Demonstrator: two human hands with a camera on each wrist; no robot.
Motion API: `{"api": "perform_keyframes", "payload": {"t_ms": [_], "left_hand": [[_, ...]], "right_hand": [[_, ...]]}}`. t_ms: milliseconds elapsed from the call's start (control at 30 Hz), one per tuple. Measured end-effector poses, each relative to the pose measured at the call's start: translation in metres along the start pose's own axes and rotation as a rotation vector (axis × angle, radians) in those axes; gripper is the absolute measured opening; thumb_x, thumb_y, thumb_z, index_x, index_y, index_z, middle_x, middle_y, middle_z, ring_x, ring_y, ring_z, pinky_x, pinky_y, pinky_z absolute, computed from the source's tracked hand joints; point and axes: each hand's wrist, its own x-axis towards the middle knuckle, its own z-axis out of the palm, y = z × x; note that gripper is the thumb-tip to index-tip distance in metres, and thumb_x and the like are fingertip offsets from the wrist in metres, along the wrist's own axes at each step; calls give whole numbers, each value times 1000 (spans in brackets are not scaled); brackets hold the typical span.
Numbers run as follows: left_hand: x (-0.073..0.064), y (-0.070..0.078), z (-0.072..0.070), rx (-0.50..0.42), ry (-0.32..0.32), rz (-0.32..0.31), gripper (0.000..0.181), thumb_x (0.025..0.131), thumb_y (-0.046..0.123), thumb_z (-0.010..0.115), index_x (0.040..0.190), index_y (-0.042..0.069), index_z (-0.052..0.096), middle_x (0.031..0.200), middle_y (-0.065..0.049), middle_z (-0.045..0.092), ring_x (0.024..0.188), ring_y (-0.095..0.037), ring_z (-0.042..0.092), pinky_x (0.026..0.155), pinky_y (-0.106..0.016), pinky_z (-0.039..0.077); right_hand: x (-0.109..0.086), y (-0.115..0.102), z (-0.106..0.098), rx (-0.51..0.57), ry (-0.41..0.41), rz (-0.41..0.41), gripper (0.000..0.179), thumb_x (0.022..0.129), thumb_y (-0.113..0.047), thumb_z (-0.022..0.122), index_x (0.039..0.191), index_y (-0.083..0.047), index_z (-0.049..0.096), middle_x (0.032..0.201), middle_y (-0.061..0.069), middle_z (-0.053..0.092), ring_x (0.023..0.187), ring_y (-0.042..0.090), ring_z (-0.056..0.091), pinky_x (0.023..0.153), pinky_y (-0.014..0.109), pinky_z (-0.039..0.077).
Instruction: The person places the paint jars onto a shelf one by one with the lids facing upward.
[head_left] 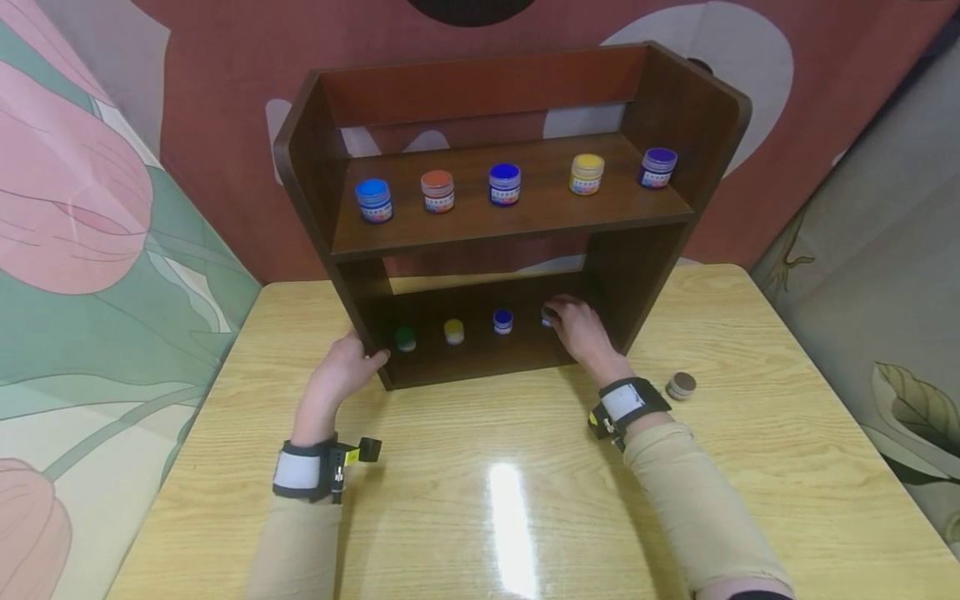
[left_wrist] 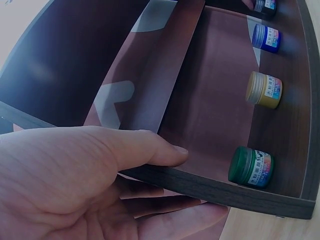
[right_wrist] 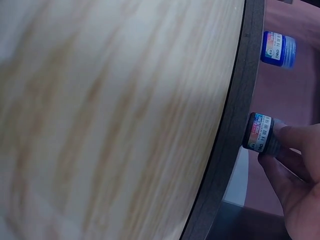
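My right hand [head_left: 581, 329] pinches a black paint jar [right_wrist: 258, 132] by its lid between thumb and fingers, at the right end of the rack's lower shelf. My left hand [head_left: 347, 367] holds the left side panel of the dark brown wooden rack [head_left: 517, 237], thumb on the inner face and fingers outside. In the left wrist view, that thumb lies close to a green paint jar [left_wrist: 251, 166]. Further along the lower shelf stand a yellow jar [head_left: 453, 332] and a blue jar [head_left: 502, 322], both upright.
On the upper shelf are several jars, among them a light blue one [head_left: 374, 201], an orange-red one [head_left: 438, 192] and a purple one [head_left: 657, 168]. A brown-lidded jar [head_left: 681, 386] sits on the wooden table [head_left: 450, 467], right of the rack. Patterned cloth [head_left: 225, 167] hangs behind.
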Motion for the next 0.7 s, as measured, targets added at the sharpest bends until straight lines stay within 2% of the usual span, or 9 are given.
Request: {"api": "perform_keyframes", "payload": {"t_ms": [333, 533, 700], "left_hand": [[-2, 1, 1, -12, 0, 1, 69, 101, 26, 53, 152, -9, 23, 145, -35, 46, 120, -41, 58, 102, -55, 51], [-1, 0, 2, -7, 2, 5, 68, 102, 26, 52, 152, -9, 24, 145, -35, 46, 121, -41, 58, 102, -56, 50], [-1, -1, 2, -6, -2, 1, 69, 102, 26, 52, 152, -10, 23, 146, -36, 45, 124, -43, 56, 104, -57, 49]], "right_hand": [[-1, -1, -2, 7, 15, 2, 28, 94, -6, 66, 120, 4, 67, 125, 23, 66, 115, 40, 64, 98, 50, 55], [0, -3, -7, -6, 17, 12, 30, 94, -10, 67, 122, 2, 67, 126, 21, 66, 116, 39, 64, 99, 50, 54], [-2, -8, -13, -21, 23, 9, 30, 94, -12, 68, 121, 0, 67, 122, 20, 68, 112, 38, 66, 95, 50, 56]]}}
